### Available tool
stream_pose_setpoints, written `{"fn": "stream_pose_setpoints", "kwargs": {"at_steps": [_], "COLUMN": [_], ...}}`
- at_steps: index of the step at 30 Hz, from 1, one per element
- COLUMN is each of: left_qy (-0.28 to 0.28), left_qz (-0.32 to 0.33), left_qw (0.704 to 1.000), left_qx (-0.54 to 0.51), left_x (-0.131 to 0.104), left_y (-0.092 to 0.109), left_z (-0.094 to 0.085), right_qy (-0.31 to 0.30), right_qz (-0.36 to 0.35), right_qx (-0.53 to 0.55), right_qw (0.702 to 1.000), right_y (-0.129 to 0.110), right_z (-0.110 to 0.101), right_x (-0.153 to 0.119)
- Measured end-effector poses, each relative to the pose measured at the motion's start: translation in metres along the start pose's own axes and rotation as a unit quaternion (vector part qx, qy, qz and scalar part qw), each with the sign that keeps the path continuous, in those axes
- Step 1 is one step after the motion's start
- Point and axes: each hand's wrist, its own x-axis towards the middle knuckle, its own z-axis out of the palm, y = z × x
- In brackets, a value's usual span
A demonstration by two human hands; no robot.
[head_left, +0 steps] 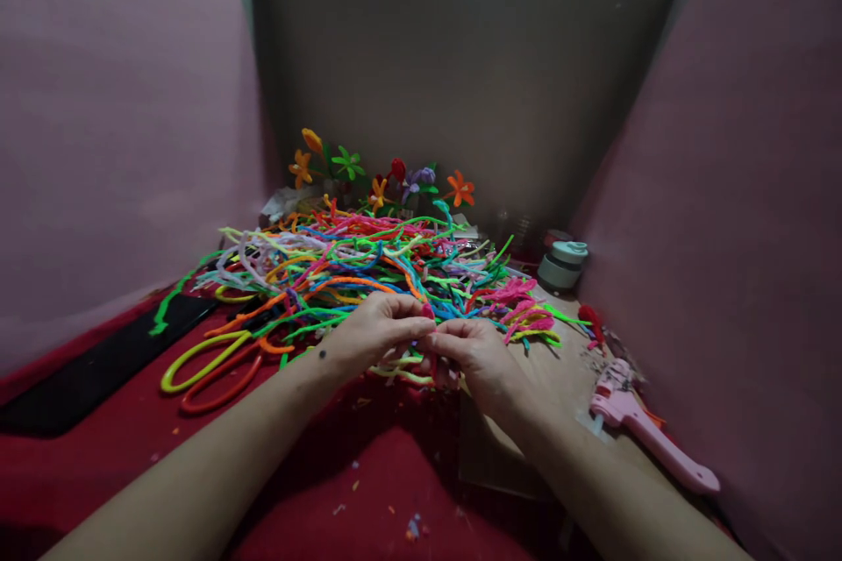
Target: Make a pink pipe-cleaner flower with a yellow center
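Observation:
My left hand [385,326] and my right hand [477,355] meet in the middle, fingertips almost touching. Between them is a dark pink pipe cleaner [427,312], a bit of it showing above my left fingertips. Both hands pinch it, and my fingers hide most of its shape. Just behind them lies a large tangled heap of pipe cleaners [342,267] in many colours. A bunch of looped pink pipe cleaners [519,307] rests at the heap's right side.
Pipe-cleaner flowers [348,162] stand at the back. A pink glue gun [648,429] lies on cardboard [500,451] at right, near a lidded container [562,267]. At left are yellow-and-red looped handles [220,372] and a flat black object [98,368]. Scraps dot the red cloth [316,491].

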Motion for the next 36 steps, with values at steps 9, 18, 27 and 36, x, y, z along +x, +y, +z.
{"fn": "stream_pose_setpoints", "kwargs": {"at_steps": [9, 18, 27, 36], "left_qy": [0.126, 0.211, 0.102, -0.018], "left_qz": [0.109, 0.216, 0.019, -0.038], "left_qw": [0.982, 0.929, 0.994, 0.997], "left_qx": [0.087, 0.215, -0.039, -0.060], "left_x": [-0.003, -0.005, 0.001, 0.002], "left_y": [-0.002, -0.007, 0.003, -0.008], "left_z": [0.013, 0.015, 0.007, 0.011], "right_qy": [0.000, 0.013, 0.033, 0.036], "right_qz": [-0.013, -0.009, -0.011, -0.025], "right_qx": [0.011, -0.009, 0.062, 0.248], "right_qw": [1.000, 1.000, 0.997, 0.968], "right_y": [0.005, 0.001, -0.002, 0.010], "right_z": [-0.004, 0.003, -0.004, -0.013], "right_x": [0.002, -0.001, 0.002, 0.018]}}
